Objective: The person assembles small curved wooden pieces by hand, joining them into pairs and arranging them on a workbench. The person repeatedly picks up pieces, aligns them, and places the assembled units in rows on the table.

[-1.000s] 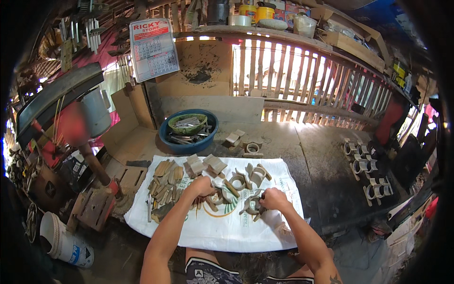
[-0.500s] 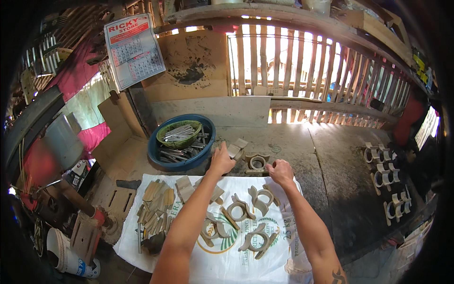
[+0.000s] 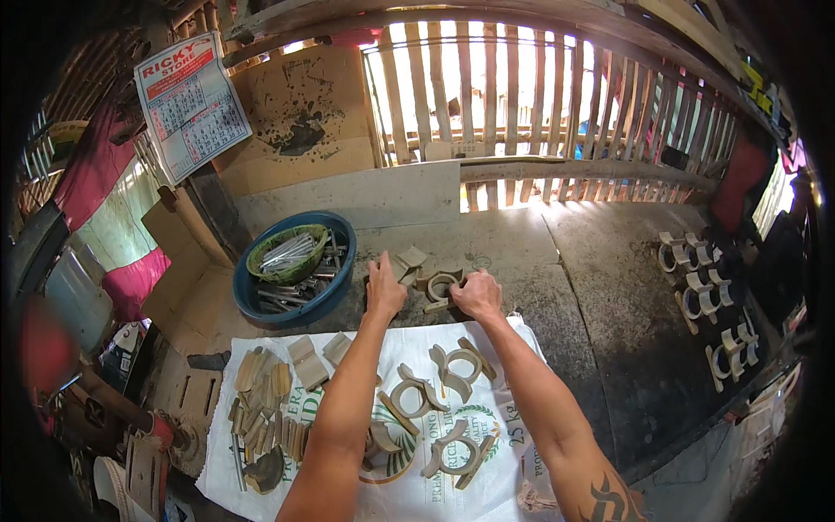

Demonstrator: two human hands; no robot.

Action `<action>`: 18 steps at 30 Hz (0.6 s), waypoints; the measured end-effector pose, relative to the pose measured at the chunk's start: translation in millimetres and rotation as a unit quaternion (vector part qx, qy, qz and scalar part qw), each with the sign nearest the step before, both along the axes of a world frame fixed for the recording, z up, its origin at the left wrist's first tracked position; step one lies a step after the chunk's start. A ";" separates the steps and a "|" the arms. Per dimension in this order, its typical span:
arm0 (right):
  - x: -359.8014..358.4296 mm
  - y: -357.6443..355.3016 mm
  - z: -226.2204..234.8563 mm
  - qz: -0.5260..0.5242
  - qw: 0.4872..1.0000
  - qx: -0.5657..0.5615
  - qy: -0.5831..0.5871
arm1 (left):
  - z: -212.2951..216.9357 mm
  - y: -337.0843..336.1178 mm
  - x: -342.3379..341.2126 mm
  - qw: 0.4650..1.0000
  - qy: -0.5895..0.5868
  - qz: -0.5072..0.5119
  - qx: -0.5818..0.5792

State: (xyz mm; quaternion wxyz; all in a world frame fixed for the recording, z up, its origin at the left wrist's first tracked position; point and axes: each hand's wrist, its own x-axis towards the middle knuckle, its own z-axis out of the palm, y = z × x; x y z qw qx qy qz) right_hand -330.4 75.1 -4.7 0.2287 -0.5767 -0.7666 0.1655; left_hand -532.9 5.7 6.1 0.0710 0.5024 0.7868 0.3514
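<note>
Beyond the far edge of a white printed sack, a tan ring-shaped piece with curved arms and a flat bar lies on the worktop. My right hand has curled fingers at the right edge of this piece, gripping it. To its left, my left hand has its fingers extended beside a pale curved block; nothing shows in it. Several similar ring-shaped pieces are spread over the sack between my forearms. Left of my left forearm lie a pile of short tan strips and flat grooved blocks.
A blue basin holds metal rods and a green bowl with more rods. Several assembled ring pieces stand in rows on the dark worktop at right. A slatted wall closes the back; a calendar hangs left.
The whole view has shifted, so surroundings sit farther left. My right fingers are now closer against the ring-shaped piece. My left hand stays near the pale block.
</note>
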 end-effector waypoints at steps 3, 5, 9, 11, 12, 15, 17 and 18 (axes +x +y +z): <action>-5.1 0.9 -3.6 -0.012 0.999 0.032 -0.024 | -7.0 4.7 -3.9 1.000 -0.010 -0.015 0.018; -2.1 4.3 1.6 -0.008 0.998 0.062 -0.010 | -10.8 8.5 -9.4 0.999 0.000 -0.014 0.033; 36.6 1.3 31.9 -0.019 0.995 0.092 0.020 | -12.8 14.7 -14.8 0.995 0.042 -0.014 0.092; 80.1 -21.3 48.5 0.001 0.990 0.112 0.088 | -4.5 14.3 -16.1 0.994 0.028 -0.023 0.101; 99.7 -32.4 59.1 0.012 0.985 0.125 0.119 | 2.8 11.9 -15.7 0.995 0.035 -0.029 0.088; 157.5 -97.2 71.9 0.055 0.988 0.094 0.106 | 40.4 -5.9 -16.7 0.995 0.056 -0.045 0.072; 178.4 -138.0 68.2 0.047 0.997 0.062 0.013 | 73.6 -24.3 -14.2 0.993 0.064 -0.057 0.081; 186.8 -156.1 63.0 0.061 0.997 0.037 0.012 | 87.1 -40.5 -10.4 0.990 0.063 -0.072 0.102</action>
